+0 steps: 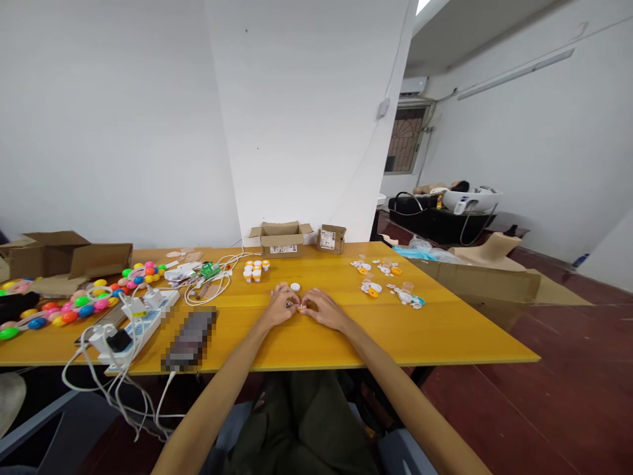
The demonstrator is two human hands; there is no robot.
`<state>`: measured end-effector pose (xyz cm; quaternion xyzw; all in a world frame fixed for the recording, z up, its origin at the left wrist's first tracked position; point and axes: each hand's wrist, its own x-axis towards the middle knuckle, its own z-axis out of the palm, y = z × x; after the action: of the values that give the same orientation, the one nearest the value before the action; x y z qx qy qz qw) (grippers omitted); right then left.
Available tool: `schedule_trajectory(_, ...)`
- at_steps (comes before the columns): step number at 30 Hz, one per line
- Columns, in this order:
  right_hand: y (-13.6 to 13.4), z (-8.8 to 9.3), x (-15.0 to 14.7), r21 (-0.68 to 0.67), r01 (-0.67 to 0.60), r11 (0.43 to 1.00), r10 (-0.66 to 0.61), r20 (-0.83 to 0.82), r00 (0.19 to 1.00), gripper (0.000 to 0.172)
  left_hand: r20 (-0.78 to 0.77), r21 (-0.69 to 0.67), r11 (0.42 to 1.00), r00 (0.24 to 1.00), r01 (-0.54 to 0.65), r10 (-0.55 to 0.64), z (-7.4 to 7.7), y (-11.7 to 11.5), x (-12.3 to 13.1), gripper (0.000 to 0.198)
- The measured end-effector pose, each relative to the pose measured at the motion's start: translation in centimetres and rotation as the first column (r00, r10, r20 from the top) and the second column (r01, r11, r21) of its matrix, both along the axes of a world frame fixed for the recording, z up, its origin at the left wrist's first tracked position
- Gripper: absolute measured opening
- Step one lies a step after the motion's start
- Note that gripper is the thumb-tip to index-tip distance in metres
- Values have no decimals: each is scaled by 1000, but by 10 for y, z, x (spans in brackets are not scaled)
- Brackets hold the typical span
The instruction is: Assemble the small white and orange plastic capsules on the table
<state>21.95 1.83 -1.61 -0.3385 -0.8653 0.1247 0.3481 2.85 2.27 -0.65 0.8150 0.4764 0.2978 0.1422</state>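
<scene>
Head view: the left hand [279, 307] and right hand [324, 309] met over the yellow table [316, 346], fingertips pinching a small orange-and-white piece [301, 308]. Beyond, left, clustered capped pieces [256, 265] looked finished; four loose-part piles [372, 292], right, apparently remained.

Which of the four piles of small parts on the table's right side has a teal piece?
The front-right pile: it shows a teal piece, while the other three piles show orange.
</scene>
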Motion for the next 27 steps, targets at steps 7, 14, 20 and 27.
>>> schedule_trajectory(7,3,-4,0,5,22,1000,-22,3,1000,10,0,11,1000,1000,24,-24,0,-1,-1,13)
schedule_trajectory(14,2,-3,-1,-6,7,1000,-7,-1,1000,10,18,-10,1000,999,27,-27,0,3,-2,13)
schedule_trajectory(20,0,1,-1,2,-11,1000,11,-3,1000,9,11,-27,999,1000,25,-25,3,2,-2,13)
schedule_trajectory(27,-1,3,0,1,-2,1000,2,12,1000,7,-7,5,999,999,40,-40,3,-1,-2,13)
